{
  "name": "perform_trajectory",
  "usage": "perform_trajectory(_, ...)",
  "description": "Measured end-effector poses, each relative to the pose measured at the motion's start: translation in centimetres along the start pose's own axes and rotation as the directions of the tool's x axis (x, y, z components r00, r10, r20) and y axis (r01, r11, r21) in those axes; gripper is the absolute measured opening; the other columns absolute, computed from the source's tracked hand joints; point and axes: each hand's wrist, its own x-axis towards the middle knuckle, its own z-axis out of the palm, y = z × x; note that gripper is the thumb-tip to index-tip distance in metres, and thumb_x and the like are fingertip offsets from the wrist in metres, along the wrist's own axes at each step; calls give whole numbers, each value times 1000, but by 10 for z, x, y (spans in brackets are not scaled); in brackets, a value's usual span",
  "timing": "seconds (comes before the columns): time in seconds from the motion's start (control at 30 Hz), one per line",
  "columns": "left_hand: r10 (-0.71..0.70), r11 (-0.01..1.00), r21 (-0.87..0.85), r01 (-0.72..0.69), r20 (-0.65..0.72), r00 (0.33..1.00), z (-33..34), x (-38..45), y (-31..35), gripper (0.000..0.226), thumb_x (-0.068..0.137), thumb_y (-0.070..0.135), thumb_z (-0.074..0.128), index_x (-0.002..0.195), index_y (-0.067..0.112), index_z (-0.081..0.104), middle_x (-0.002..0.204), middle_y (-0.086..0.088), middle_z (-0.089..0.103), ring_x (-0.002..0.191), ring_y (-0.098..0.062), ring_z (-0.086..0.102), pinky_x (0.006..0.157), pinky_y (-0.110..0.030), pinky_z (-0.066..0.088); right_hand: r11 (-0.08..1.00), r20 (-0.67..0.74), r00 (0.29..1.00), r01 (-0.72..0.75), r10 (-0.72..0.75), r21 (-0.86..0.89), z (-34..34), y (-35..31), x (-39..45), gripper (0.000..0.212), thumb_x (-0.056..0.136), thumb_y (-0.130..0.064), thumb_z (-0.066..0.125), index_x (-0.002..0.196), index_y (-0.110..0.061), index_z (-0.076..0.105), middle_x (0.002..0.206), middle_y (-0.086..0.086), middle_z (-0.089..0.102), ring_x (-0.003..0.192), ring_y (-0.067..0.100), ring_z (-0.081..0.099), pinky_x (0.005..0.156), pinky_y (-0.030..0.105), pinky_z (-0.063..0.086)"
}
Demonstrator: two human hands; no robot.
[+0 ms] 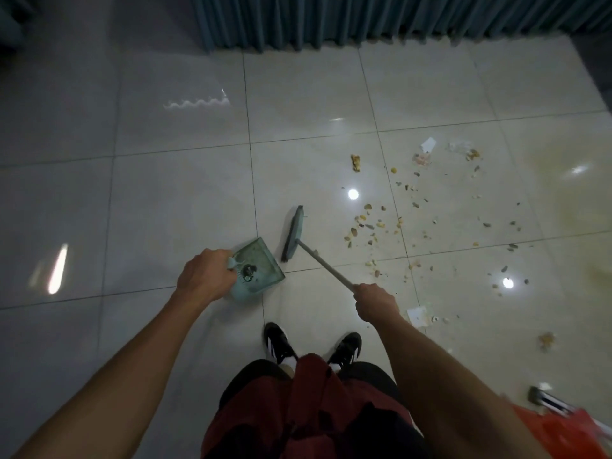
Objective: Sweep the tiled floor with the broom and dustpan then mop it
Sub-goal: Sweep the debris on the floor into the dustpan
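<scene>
The person stands on the glossy pale tiled floor (pixel 185 200) with a tool in each of the two hands. The left hand (pixel 203 276) has its fingers curled around the handle of the pale green plastic dustpan (pixel 263 265), which sits on the tiles with its open mouth turned to the right. I think this is so that the dirt can be pushed directly inside; a small dark lump already lies in it. The right hand (pixel 376 301) grips the thin grey pole of the green-headed broom (pixel 293 233). The broom head stands just beside the mouth of the dustpan, with its bristles down near the floor, and the pole slopes back to the hand.

The scattered yellow and brown crumbs and white paper scraps (pixel 397 223) lie mostly to the right of the broom, over several tiles, so it seems the sweeping is only at its beginning.

To the left the floor gives much room for moving. At the far side a dark teal pleated curtain (pixel 331 21) hangs down to the floor and makes the edge there. The black shoes with white stripes (pixel 280 341) stand close behind the tools. In the lower right corner is a red object (pixel 569 432), maybe a bucket; I cannot tell. A wide pull to the right could meet it.
</scene>
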Motion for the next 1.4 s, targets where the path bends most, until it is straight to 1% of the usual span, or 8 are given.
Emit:
perform_trajectory(0.13,-9,999,32,9,7,1000,14,-5,25,13,82,23,58,92,21,67,97,-10,70,83,-33,67,65,-29,46,1000,28,999,19,-18,-12,7,30,3,31,96,-19,48,125,-24,59,99,-2,63,89,19,67,76,33,57)
perform_trajectory(0.23,22,999,37,-23,22,1000,21,-6,56,15,84,25,60,97,22,68,99,-10,71,87,-33,68,66,-29,45,1000,41,999,-11,12,-20,14,60,2,29,96,-21,48,122,-21,59,93,-2,58,86,20,66,75,36,58)
perform_trajectory(0.37,87,995,38,-90,74,993,25,-1,108,4,85,24,59,84,25,63,93,-7,70,79,-29,66,62,-28,43,996,40,996,-77,75,34,16,113,2,28,96,-21,48,121,-20,60,101,0,64,88,19,66,73,32,55)
perform_trajectory(0.47,120,991,51,-125,89,989,26,7,152,16,83,20,58,69,25,52,87,-7,68,74,-29,64,60,-28,41,987,35,989,-144,142,69,15,156,3,27,96,-19,48,120,-19,60,103,0,65,89,18,66,74,31,54)
perform_trajectory(0.8,257,958,101,-269,115,960,28,27,254,11,85,24,63,75,22,60,78,-4,62,72,-29,61,61,-29,44,929,-10,948,-310,318,203,2,242,-2,30,94,-13,49,121,-19,61,100,1,66,87,21,68,72,33,53)
perform_trajectory(0.93,284,950,107,-293,91,954,19,43,264,9,85,23,58,78,22,62,78,-4,64,70,-30,62,60,-29,47,901,4,935,-344,356,265,-10,244,6,30,93,-14,51,121,-18,62,90,-1,62,76,20,63,69,32,54)
perform_trajectory(1.07,285,953,80,-291,79,955,1,66,258,8,84,23,58,79,23,64,78,-2,63,68,-28,60,57,-28,43,889,-4,930,-349,367,298,-33,223,23,29,94,-17,52,121,-19,60,89,-3,63,77,19,66,71,35,59)
perform_trajectory(1.4,230,970,-87,-226,33,973,-80,161,185,8,82,20,60,77,20,66,77,-5,65,69,-28,64,60,-29,51,853,13,933,-333,359,401,-107,110,96,32,94,-22,47,123,-21,62,94,0,62,82,20,63,75,35,57)
